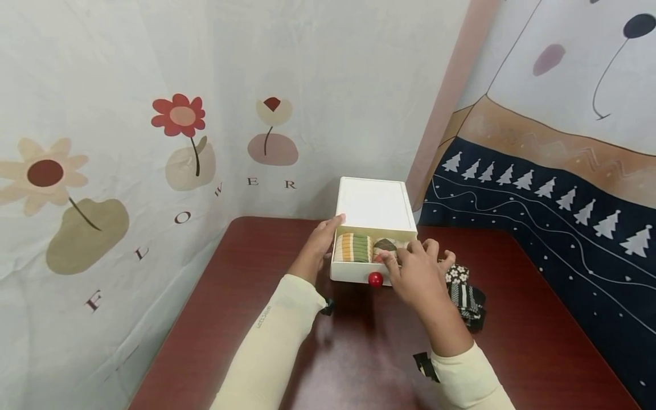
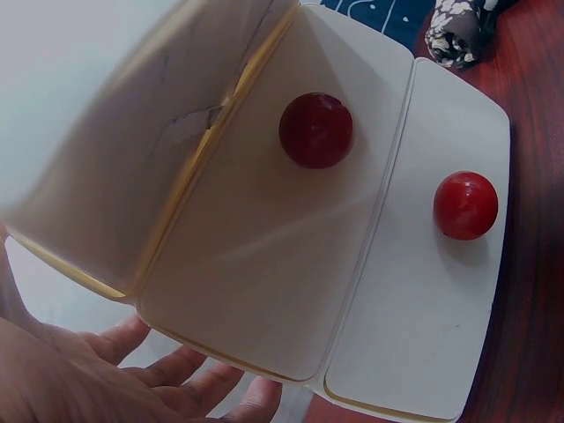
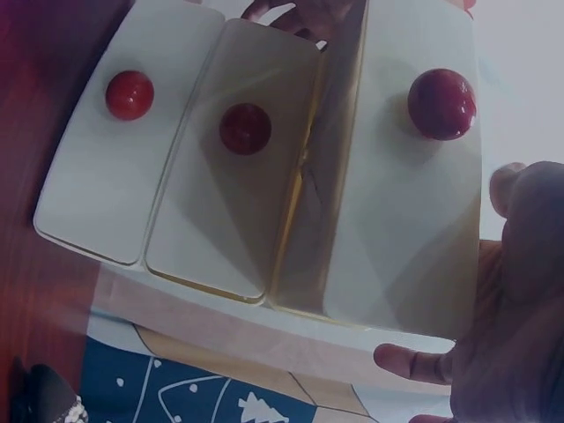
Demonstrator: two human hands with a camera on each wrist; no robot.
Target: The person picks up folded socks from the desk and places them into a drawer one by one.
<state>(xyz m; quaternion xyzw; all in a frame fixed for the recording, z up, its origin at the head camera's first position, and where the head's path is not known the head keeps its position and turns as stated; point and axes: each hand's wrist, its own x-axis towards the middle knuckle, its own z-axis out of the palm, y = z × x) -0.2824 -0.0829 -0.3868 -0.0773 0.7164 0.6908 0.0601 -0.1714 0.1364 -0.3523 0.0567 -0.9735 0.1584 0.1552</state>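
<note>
A small white drawer chest [image 1: 376, 202] stands on the table with its top drawer [image 1: 351, 271] pulled out. Inside lie a rolled sock-like cloth [image 1: 353, 248] in green, yellow and white stripes and a patterned cloth roll [image 1: 385, 246] beside it. My left hand [image 1: 319, 242] rests against the chest's left side, fingers extended along it in the left wrist view. Over the drawer's right end is my right hand [image 1: 417, 272], fingers spread and slightly bent, partly covering the patterned roll. A red knob [image 1: 376, 279] sits on the drawer front.
Below, two closed drawers carry red knobs, the middle knob [image 2: 315, 130] and the bottom knob [image 2: 465, 205]. Right of the chest, a black floral cloth [image 1: 457, 274] and a folded black-and-white cloth [image 1: 466, 303] lie on the dark red table [image 1: 230, 296]. Printed curtains [image 1: 307, 85] hang behind.
</note>
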